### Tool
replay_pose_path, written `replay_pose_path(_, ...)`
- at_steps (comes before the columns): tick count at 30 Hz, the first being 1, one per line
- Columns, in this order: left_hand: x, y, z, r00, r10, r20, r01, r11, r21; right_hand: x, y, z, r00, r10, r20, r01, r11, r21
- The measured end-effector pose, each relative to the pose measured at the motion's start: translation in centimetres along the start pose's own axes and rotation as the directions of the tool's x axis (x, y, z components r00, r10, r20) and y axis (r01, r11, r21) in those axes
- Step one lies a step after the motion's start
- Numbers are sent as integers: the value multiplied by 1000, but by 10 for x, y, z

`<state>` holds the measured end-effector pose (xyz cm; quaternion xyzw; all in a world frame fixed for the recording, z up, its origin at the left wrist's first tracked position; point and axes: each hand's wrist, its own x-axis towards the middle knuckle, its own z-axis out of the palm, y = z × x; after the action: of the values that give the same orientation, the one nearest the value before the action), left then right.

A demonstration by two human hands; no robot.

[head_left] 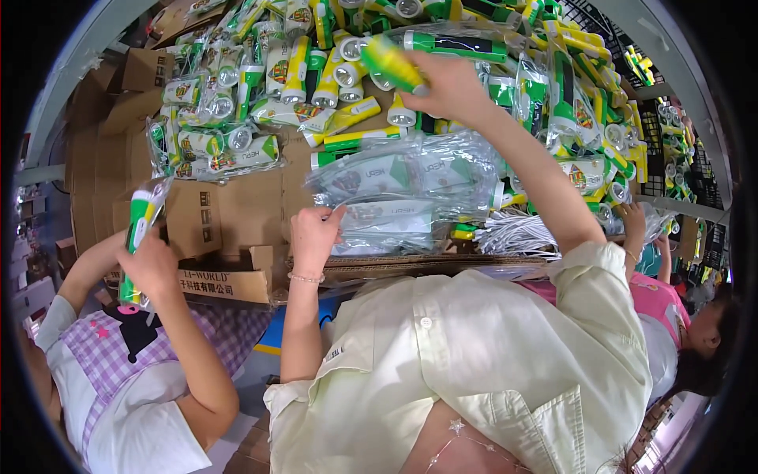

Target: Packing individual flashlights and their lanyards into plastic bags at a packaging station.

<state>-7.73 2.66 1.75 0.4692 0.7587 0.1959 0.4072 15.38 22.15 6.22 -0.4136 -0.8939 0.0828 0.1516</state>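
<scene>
Over the pile of flashlights, my right hand (448, 87) is closed around a green and yellow flashlight (388, 65), which is smeared by motion. Nearer to me, my left hand (314, 235) pinches the left edge of a clear plastic bag (387, 213) with thumb and finger. That bag belongs to a stack of flat printed bags (442, 170) lying on the cardboard in front of me. Just beyond the stack, loose green and yellow flashlights (363, 141) lie on their sides.
Bagged flashlights (229, 150) are heaped to the left, and more fill the far side. White cords (517, 235) lie bundled right of the bags. A cardboard edge (395, 268) runs before me. At left, a co-worker's hand (150, 265) holds a bagged flashlight; another person works at right.
</scene>
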Motion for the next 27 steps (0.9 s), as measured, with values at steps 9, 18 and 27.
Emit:
replay_pose_path(9, -3, 10, 21, 995, 94, -9, -95, 983, -158, -116, -77, 17, 977, -106, 185, -71, 657, 751)
replay_pose_path(18, -24, 12, 20, 992, 126, 23, -109, 926, -362, -121, -101, 39, 945, -113, 308, 57, 981, 187)
replay_pose_path(27, -46, 18, 33, 947, 293, -131, -293, 956, 19, -132, -136, 62, 830, -51, 555, 219, 946, -240)
